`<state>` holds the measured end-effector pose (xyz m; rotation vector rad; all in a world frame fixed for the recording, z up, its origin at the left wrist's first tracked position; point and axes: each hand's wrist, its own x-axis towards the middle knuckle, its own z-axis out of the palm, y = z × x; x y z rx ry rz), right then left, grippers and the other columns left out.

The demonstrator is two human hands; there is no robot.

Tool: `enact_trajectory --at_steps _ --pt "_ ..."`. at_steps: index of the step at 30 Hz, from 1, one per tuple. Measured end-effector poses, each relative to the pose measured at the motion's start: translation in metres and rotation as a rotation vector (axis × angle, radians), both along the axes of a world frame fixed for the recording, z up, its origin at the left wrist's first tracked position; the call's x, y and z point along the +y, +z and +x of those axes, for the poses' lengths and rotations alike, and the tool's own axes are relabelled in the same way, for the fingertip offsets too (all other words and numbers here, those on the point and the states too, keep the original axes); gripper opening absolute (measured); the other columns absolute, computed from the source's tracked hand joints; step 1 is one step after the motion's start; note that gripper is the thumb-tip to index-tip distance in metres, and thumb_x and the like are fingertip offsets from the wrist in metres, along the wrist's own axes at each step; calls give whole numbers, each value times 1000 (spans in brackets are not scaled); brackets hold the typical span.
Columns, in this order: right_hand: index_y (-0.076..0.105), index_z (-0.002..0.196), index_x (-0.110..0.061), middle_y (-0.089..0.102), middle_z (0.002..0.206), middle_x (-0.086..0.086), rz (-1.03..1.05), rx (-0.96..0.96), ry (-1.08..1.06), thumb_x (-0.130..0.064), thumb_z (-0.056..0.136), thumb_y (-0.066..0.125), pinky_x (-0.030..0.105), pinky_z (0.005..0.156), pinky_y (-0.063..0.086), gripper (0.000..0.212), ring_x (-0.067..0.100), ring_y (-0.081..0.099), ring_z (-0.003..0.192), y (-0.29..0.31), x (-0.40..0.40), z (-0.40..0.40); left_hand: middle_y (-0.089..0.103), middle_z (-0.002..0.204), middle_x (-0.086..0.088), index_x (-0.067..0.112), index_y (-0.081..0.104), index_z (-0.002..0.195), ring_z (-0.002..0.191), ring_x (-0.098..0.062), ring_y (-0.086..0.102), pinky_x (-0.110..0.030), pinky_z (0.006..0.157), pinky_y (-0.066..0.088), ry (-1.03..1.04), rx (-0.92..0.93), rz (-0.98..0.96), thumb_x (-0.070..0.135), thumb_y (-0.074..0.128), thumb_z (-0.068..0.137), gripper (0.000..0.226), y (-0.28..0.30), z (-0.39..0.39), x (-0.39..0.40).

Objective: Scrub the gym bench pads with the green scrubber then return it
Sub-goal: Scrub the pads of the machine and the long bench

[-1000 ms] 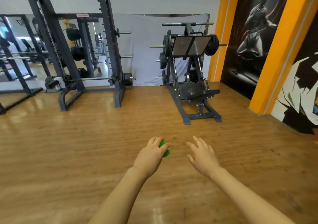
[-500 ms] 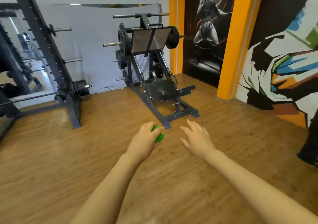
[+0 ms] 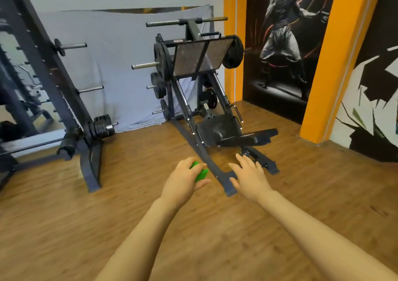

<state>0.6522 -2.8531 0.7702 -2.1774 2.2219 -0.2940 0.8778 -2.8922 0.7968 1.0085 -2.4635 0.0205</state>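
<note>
Two hands reach forward: the left hand (image 3: 187,180) grips the green scrubber (image 3: 200,172), ready for scrubbing, while the right hand (image 3: 249,176) is empty, fingers spread. Beyond the scrubber stands the leg press machine (image 3: 198,82), its seat pad (image 3: 218,129) not yet touched.

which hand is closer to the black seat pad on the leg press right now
Right. The right hand, open, hangs just below the seat pad over the machine's base rails. The left hand, gripping the green scrubber, is farther left and lower.
</note>
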Motion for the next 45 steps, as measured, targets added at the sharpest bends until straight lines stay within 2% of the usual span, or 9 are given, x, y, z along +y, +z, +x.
enact_trajectory --at_steps 3,5,8,12,19,24,30,37,45 --pt "36 148 -23 10 164 6 28 16 -3 -36 103 43 52 118 15 47 26 6 151 -2 -84 -6 61 99 -10 11 70 104 87 -31 60 -36 78 53 -17 0 -29 56 50 85 53 1 -2 -87" --pt "37 147 -22 9 164 6 29 30 -2 -36 103 42 52 118 14 46 27 5 151 -5 -142 -9 61 100 -9 12 70 103 88 -30 60 -35 78 53 -22 -2 -33 57 46 86 54 -5 -7 -146" --pt "39 145 -21 9 164 6 12 55 -9 -36 103 42 53 118 14 45 27 5 151 -10 -232 -15 60 106 -8 13 70 106 94 -30 59 -36 79 54 -30 -3 -18 54 48 89 50 -16 -18 -239" --pt "37 148 -22 11 164 7 -13 78 -58 -36 103 41 54 119 14 47 27 5 151 -8 -355 -33 58 117 -8 13 67 117 108 -29 55 -39 86 52 -67 -10 2 44 62 90 41 -19 -44 -374" --pt "38 147 -25 21 161 6 -33 20 -233 -40 102 43 51 119 21 48 25 11 150 14 -540 -84 55 124 -7 13 63 124 115 -27 50 -38 95 47 -185 -50 -17 42 59 94 42 3 -105 -585" --pt "39 147 -24 20 161 7 -27 -44 -299 -39 101 45 50 119 20 48 25 11 150 9 -649 -122 49 132 -5 16 57 133 121 -25 45 -37 100 45 -242 -123 5 45 52 96 47 -6 -152 -711" --pt "41 147 -24 21 161 7 -42 -69 -340 -38 101 47 50 119 21 49 25 12 150 -11 -793 -181 50 130 -8 14 56 133 121 -28 46 -41 98 47 -301 -174 -21 45 52 96 48 -21 -221 -864" --pt "39 148 -22 21 161 7 -17 -101 -376 -37 101 47 50 119 21 50 25 13 150 -21 -967 -253 49 131 -8 14 54 135 122 -27 45 -37 98 45 -331 -235 3 45 50 97 49 -26 -299 -1033" --pt "39 147 -23 22 160 8 86 -145 -453 -39 101 45 49 119 19 49 27 13 150 -59 -1110 -310 51 130 -13 10 57 132 121 -31 44 -42 102 42 -423 -338 49 41 52 97 46 -49 -376 -1204"
